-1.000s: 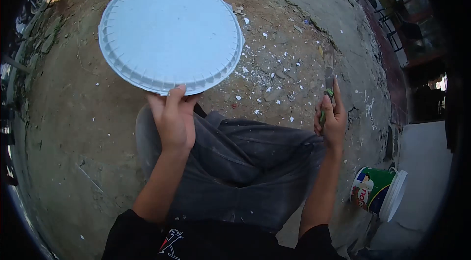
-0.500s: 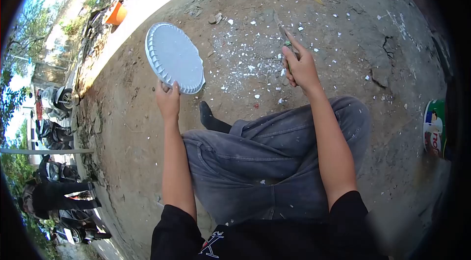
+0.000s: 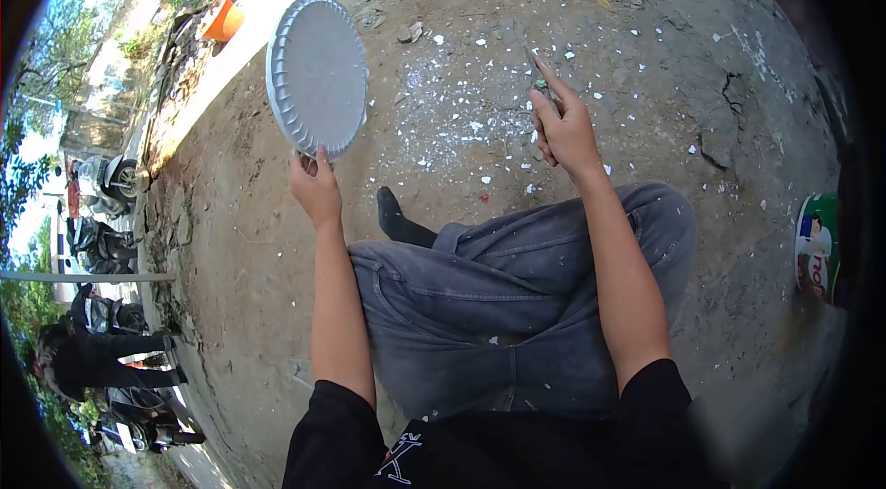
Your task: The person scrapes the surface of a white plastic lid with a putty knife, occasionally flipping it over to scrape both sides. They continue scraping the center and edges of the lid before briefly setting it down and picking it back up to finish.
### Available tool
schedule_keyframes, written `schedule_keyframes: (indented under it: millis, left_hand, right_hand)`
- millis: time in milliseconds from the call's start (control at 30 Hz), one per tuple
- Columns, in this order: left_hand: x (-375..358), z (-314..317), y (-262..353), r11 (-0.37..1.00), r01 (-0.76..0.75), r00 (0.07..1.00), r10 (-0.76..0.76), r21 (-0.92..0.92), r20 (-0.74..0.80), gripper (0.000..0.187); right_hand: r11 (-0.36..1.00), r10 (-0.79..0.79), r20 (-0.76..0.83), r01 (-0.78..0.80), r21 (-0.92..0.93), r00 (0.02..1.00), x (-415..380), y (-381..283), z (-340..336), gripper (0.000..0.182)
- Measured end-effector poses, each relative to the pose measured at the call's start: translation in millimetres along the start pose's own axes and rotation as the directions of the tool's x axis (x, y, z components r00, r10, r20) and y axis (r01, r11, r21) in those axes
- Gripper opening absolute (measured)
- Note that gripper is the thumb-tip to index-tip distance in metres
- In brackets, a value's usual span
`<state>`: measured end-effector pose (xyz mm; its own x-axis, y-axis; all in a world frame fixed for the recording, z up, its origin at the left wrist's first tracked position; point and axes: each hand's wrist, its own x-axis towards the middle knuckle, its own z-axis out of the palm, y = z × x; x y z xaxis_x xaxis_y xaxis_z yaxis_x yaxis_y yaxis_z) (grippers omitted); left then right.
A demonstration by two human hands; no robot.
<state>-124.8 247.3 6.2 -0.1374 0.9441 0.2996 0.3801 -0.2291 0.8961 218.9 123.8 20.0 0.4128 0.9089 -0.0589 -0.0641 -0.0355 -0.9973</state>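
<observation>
My left hand (image 3: 316, 192) pinches the lower rim of a round, pale grey bucket lid (image 3: 323, 74), thumb and fingers closed on its ridged edge. The lid is tilted up off the ground, with its ribbed side wall facing left. My right hand (image 3: 568, 131) is wrapped around the handle of a knife (image 3: 529, 48), index finger stretched along it. The thin blade points away from me and blends into the soil, well apart from the lid. Most of the handle is hidden inside the fist. White flakes (image 3: 475, 126) lie scattered on the ground beyond my legs.
A green paint bucket (image 3: 818, 247) stands at the far right. An orange container (image 3: 221, 20) is at the upper left. Along the left side are parked motorcycles (image 3: 103, 246) and a person in dark clothes (image 3: 101, 360). Cracks (image 3: 715, 149) run through the ground on the right.
The lid has moved up and slightly left, turning its ribbed side more into view, and my left hand has shifted with it. My right hand and the knife have barely moved.
</observation>
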Motion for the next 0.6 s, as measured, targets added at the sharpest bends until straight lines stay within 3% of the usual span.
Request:
schedule_keyframes:
  millis: [67,133,200,267,300,367,500,567,600]
  left_hand:
    - [0.4,-2.5,4.1,0.998,-0.067,0.996,0.067,-0.006,-0.054,0.034]
    - [-1.6,-1.9,8.1,0.953,-0.173,0.975,0.130,-0.251,-0.179,0.036]
    - [1.5,-5.6,3.0,0.944,-0.196,0.975,0.158,-0.264,-0.159,0.040]
    - [5.2,-9.4,-15.8,0.987,-0.153,0.988,0.154,-0.055,0.022,0.042]
    - [0.9,-7.7,-16.2,0.987,-0.148,0.989,0.149,-0.057,0.014,0.042]
    - [-5.0,0.1,-14.2,0.987,0.156,0.963,-0.157,0.025,0.217,0.034]
    - [4.6,-4.6,-34.4,0.995,0.025,0.991,-0.037,0.093,0.130,0.028]
    - [5.7,-11.1,-38.9,0.917,-0.022,0.974,-0.071,0.399,0.217,0.032]
    - [2.3,-9.3,-31.1,0.918,-0.019,0.974,-0.072,0.397,0.213,0.032]
  right_hand:
    - [1.000,-0.004,0.001,0.004,-0.001,1.000,-1.3,0.2,0.7,0.050]
    - [1.000,-0.024,0.010,0.025,-0.007,1.000,-2.7,1.4,0.8,0.050]
    - [0.999,-0.037,0.011,0.037,-0.019,0.999,-2.5,6.0,1.6,0.050]
    - [0.998,-0.048,0.021,0.049,-0.032,0.999,-3.8,8.5,3.0,0.050]
    - [0.999,-0.032,0.034,0.034,-0.039,0.999,-4.7,8.4,3.6,0.050]
    - [0.998,-0.031,0.054,0.033,-0.048,0.998,-4.2,8.2,5.9,0.050]
    - [0.997,-0.010,0.026,0.012,-0.071,1.000,-8.4,7.6,2.9,0.050]
    - [0.999,0.014,0.027,-0.013,-0.039,1.000,-10.5,6.2,2.2,0.050]
    - [0.999,0.005,0.023,-0.004,-0.053,1.000,-10.2,5.4,2.8,0.050]
